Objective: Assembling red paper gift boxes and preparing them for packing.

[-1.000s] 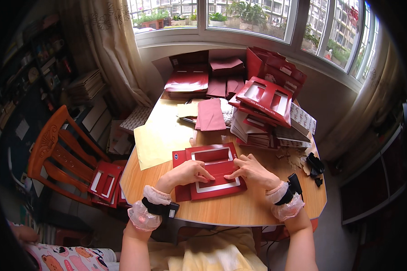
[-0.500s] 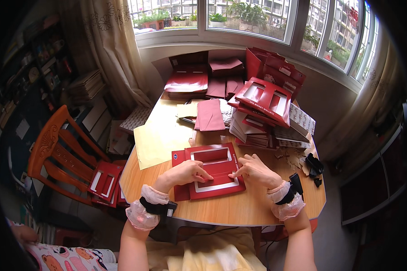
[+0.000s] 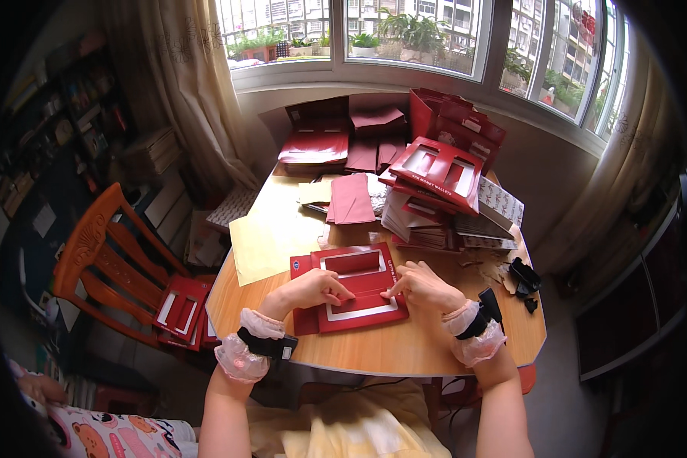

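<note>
A red cardboard packet (image 3: 349, 282) with two white-edged windows lies flat on the wooden table in front of me, its side flap spread to the left. My left hand (image 3: 314, 291) bends over it from the left, fingers curled, thumb and index fingertip on the red strip along the lower window. From the right, my right hand (image 3: 424, 287) has its fingers drawn in, with thumb and index at the right end of that strip. Both hands look closed on the strip's edge; the exact grip under the fingertips is partly hidden.
Stacked red packets (image 3: 435, 172) lean at the back right; another red pile (image 3: 313, 145) stands back left. Dark red envelopes (image 3: 349, 200) and a yellow sheet (image 3: 263, 248) lie behind my hands. Black scraps (image 3: 524, 276) sit by the right edge. A wooden chair (image 3: 103, 252) holds more packets.
The whole view has shifted slightly. Both hands stay at the same strip of the red packet, with hardly any visible movement against it.
</note>
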Demonstrator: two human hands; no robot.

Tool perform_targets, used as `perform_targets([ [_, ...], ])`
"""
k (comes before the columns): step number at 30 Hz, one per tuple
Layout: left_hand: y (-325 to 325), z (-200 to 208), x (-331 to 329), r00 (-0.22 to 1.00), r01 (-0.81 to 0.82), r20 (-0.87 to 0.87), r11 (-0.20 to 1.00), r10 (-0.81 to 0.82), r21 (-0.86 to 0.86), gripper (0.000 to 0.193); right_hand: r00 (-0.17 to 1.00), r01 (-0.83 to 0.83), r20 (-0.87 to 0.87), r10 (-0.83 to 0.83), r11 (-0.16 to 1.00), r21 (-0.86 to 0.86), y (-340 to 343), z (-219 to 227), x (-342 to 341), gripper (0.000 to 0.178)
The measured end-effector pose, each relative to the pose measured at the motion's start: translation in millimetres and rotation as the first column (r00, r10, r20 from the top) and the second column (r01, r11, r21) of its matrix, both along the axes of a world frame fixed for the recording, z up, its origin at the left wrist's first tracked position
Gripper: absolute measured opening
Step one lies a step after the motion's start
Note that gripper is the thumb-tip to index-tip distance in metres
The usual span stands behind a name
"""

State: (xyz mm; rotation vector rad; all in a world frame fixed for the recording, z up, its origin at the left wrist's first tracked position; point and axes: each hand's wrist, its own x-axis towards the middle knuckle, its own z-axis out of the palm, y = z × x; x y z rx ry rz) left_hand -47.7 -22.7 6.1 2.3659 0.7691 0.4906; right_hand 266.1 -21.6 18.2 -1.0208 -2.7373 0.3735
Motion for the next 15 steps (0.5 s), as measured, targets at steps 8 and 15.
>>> perform_targets([
  [8, -13.8, 0.9, -8.1, 0.974, -0.192, 0.126, 0.981, 0.189, 0.011, 0.035, 0.982, -0.023, -0.186, -0.016, 0.979, -0.204, 9.7, -15.5, 2.5, 0.036],
  [15, -13.4, 6.2, -50.9, 0.611, -0.786, 0.004, 0.607, 0.792, -0.113, 0.022, 0.896, 0.138, -0.386, -0.222, 0.962, -0.235, 6.4, -1.3, -13.4, 0.022],
])
